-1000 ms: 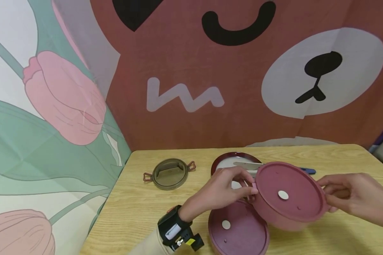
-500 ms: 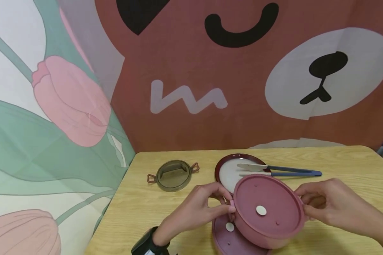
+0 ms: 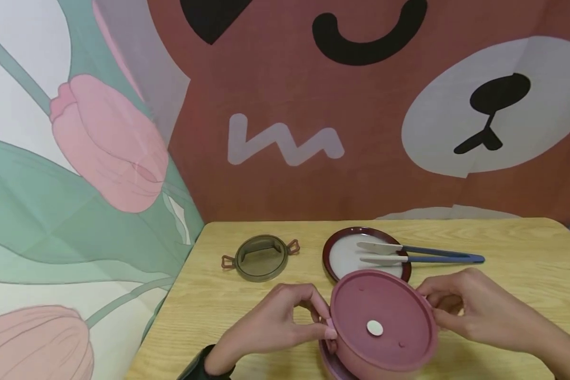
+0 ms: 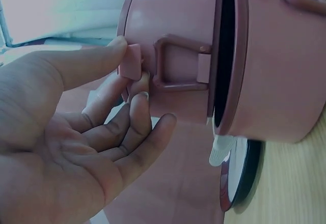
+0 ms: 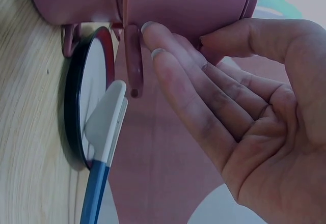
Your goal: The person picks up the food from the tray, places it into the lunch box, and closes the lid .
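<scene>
A pink round lidded food container (image 3: pixel 385 311), with a white button on its lid, is tilted over a second pink round container (image 3: pixel 330 361). In the head view, my left hand (image 3: pixel 277 319) pinches a small tab on the upper container's left side between thumb and fingers. On the opposite side, my right hand (image 3: pixel 475 311) pinches the upper container's edge near its lid. The left wrist view shows the pinched tab (image 4: pixel 130 62) above a folded-down loop handle (image 4: pixel 159 63). Most of the lower container is hidden under the upper one in the head view.
Behind the containers stands a white plate (image 3: pixel 342 253) with a dark red rim. Tongs (image 3: pixel 437 258) with blue handles lie across it, jaws apart. A glass lid (image 3: pixel 261 258) with two reddish side handles rests farther left on the wooden table (image 3: pixel 209 306). Printed cloth hangs behind.
Both hands have carried the upper container left and nearer to me, over the lower one, which it now mostly covers. The plate and tongs have come into fuller view.
</scene>
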The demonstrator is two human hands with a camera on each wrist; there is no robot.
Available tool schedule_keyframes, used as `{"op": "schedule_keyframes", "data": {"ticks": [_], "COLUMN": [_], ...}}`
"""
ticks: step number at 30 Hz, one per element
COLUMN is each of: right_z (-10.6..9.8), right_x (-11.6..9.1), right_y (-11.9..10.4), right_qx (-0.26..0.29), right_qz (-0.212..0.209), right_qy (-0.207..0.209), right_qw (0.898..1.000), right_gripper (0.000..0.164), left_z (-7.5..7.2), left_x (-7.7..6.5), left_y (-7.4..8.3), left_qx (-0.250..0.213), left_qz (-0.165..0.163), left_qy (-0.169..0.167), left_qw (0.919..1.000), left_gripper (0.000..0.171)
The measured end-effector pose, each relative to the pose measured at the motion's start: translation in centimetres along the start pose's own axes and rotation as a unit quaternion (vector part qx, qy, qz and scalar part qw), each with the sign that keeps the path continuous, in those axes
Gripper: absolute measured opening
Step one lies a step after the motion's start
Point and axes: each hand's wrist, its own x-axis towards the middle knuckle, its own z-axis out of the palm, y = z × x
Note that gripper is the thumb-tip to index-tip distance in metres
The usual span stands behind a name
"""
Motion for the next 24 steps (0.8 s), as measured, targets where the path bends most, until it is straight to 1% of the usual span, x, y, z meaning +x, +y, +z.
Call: {"op": "schedule_keyframes", "data": {"ticks": [4,7,11,16,18,20,22,24], "right_z": [0.2,0.4,0.5,0.4,0.4,0.5,0.5,0.6], "right_x": [0.4,0.7,1.1,1.4,1.7,2.0,2.2,2.3], "right_y": [-0.5,-0.5,-0.1,0.0,-0.1,-0.2,-0.2,-0.2], "right_qx": [0.008,0.003,-0.004,0.032,0.037,0.034,0.027,0.006], "right_qz": [-0.006,-0.018,-0.027,-0.008,-0.008,-0.014,-0.023,-0.035], "right_qy": [-0.002,0.000,-0.003,-0.028,-0.036,-0.041,-0.042,-0.033], "right_qw": [1.000,1.000,1.000,0.999,0.999,0.998,0.999,0.999], "right_gripper": [0.026,0.028,0.031,0.028,0.029,0.031,0.031,0.030], "left_z": [-0.3,-0.5,-0.7,-0.8,-0.8,-0.8,-0.7,-0.6], "left_x": [-0.5,-0.8,-1.1,-1.4,-1.5,-1.7,-1.8,-1.8], "left_y": [0.0,0.1,0.3,0.5,0.6,0.7,0.9,1.1], "left_qx": [0.014,0.028,0.046,0.089,0.104,0.111,0.108,0.106], "left_qz": [-0.007,-0.012,-0.010,0.010,0.017,0.015,0.009,0.010], "left_qy": [-0.007,-0.013,-0.014,-0.010,-0.010,-0.012,-0.014,-0.016], "left_qw": [0.9999,0.9994,0.9988,0.9960,0.9944,0.9936,0.9940,0.9942], "left_gripper": [0.014,0.016,0.016,0.015,0.016,0.018,0.020,0.021]}}
